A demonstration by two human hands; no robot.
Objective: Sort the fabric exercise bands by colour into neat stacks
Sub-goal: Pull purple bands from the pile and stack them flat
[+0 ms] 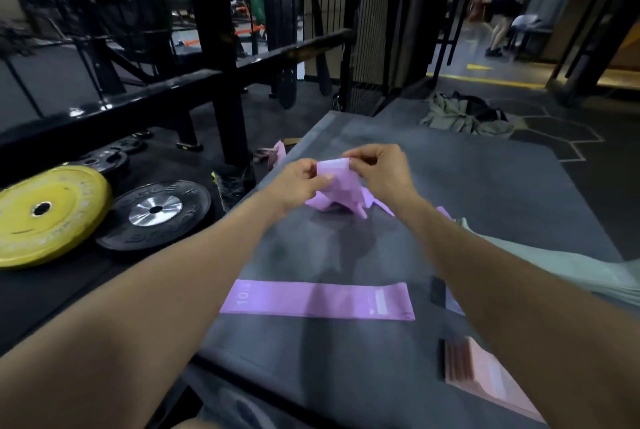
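So the lilac band (337, 182) is up in the air, pinched at its top edge by both hands, left hand (300, 182) on one corner and right hand (381, 170) on the other, fingers and thumbs curled onto the fabric. My guess is it's held like that so it hangs and untwists before being laid flat; the lower part is still bunched and touching the grey mat (485, 193). Nearer the camera, a flat lilac band (317, 300) lies stretched out on the mat, which looks like the start of the purple stack, so the held one probably belongs on top of it. Off to the right near the mat's corner sits a pink stack (485, 376), kept well apart, presumably so colours don't mix. A pale green fabric (561, 265) trails behind the right forearm; can't tell if it's a band. Left of the mat, a yellow weight plate (45, 217) and a black plate (156, 213) lie on the floor beside a rack (214, 47).
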